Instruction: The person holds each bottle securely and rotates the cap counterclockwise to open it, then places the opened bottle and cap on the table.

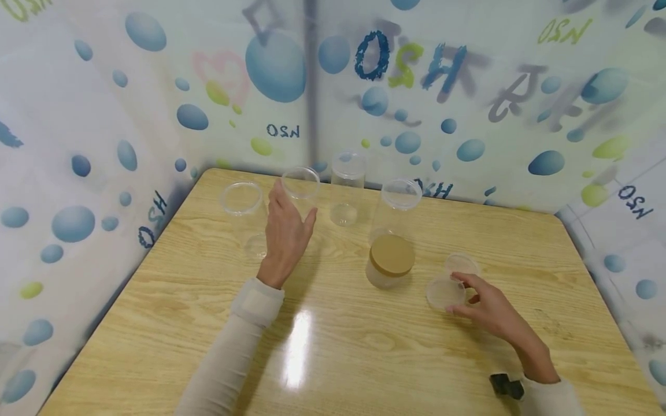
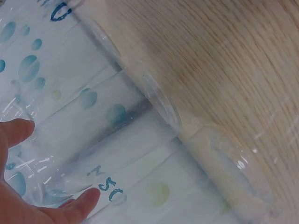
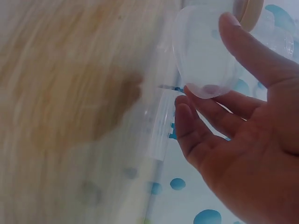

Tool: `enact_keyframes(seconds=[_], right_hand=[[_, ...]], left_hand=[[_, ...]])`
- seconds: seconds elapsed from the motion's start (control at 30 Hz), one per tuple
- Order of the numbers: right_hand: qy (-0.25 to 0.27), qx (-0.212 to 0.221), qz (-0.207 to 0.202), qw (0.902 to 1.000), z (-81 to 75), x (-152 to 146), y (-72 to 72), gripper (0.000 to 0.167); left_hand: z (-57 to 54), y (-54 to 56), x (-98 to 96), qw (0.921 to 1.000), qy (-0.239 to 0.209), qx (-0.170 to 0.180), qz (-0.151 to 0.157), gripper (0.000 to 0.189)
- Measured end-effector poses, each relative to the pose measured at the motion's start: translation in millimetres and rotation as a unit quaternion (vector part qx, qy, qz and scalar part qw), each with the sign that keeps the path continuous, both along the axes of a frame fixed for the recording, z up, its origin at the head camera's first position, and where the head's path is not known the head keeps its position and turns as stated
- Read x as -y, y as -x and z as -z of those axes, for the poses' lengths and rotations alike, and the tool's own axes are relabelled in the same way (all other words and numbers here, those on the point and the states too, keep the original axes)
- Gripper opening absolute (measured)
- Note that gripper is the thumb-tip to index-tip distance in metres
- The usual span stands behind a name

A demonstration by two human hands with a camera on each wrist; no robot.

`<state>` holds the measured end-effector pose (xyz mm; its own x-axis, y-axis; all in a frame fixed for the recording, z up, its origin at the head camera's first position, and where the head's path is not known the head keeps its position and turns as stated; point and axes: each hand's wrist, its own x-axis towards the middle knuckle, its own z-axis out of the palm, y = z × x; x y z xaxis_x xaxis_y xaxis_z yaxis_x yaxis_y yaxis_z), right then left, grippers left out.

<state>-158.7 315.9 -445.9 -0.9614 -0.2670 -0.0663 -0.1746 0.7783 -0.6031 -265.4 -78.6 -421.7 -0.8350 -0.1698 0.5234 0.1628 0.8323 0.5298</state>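
Note:
My left hand (image 1: pixel 286 231) reaches in beside a clear plastic jar (image 1: pixel 302 172) at the back left, thumb spread away from the straight fingers. A finger (image 2: pixel 17 130) and the thumb lie close by clear rims in the left wrist view. Left of that hand stands another open clear jar (image 1: pixel 241 211). Further right, my right hand (image 1: pixel 491 306) pinches the edge of a round clear lid (image 1: pixel 444 294); the right wrist view shows the lid (image 3: pixel 203 51) between thumb and fingers. Just behind it lies a second clear lid (image 1: pixel 463 264).
Two more clear jars, a tall one (image 1: pixel 347 190) and another (image 1: pixel 398 216), stand along the back. A short jar with a tan lid (image 1: pixel 392 254) is mid-table. Near the right sleeve is a small black object (image 1: pixel 506 386). Printed walls enclose the wooden table (image 1: pixel 364 358).

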Motion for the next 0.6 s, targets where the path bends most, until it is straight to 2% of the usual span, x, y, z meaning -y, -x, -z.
enact_keyframes(seconds=[0.17, 0.4, 0.5, 0.6], right_hand=[[0.006, 0.028, -0.024, 0.9993, 5.9, -4, -1.4, 0.078], [-0.029, 0.002, -0.065, 0.9975, 13.3, -7, 0.1, 0.084], [-0.033, -0.011, -0.072, 0.9967, 14.5, -5, 0.8, 0.084], [-0.033, -0.016, -0.074, 0.9966, 16.0, -3, 1.4, 0.083]], left_hand=[[0.6, 2.1, 1.4, 0.9997, -0.010, -0.020, -0.003, 0.098], [1.6, 2.2, 2.1, 0.9983, -0.034, -0.048, -0.004, 0.102], [2.6, 2.2, 1.7, 0.9968, -0.029, -0.074, -0.004, 0.099], [4.4, 2.9, 0.3, 0.9930, -0.022, -0.116, 0.002, 0.093]])
